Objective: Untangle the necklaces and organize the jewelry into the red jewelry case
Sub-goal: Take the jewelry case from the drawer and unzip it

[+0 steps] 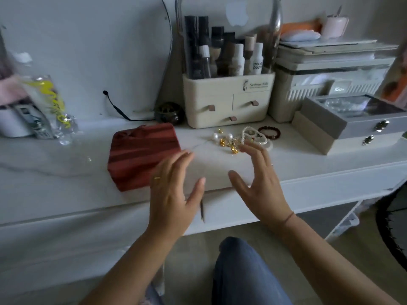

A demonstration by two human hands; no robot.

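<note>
The red jewelry case (pixel 138 153) lies shut on the white marble table, left of centre. To its right sits a heap of jewelry: a white pearl necklace (pixel 253 135), gold pieces (pixel 231 143), loose pearl earrings (pixel 222 136) and a dark brown bead bracelet (pixel 269 132). My left hand (pixel 174 190) hovers with straight fingers at the case's right edge, holding nothing. My right hand (pixel 257 179) is held up with spread fingers just in front of the jewelry heap, its fingertips near the pearls, holding nothing.
A cream cosmetics organizer (pixel 229 102) with bottles stands behind the jewelry. Grey and beige jewelry boxes (pixel 343 124) sit at the right, a white storage box (pixel 326 84) behind them. A crinkled plastic bag (pixel 48 102) lies far left. A mirror (pixel 88 51) leans at the back.
</note>
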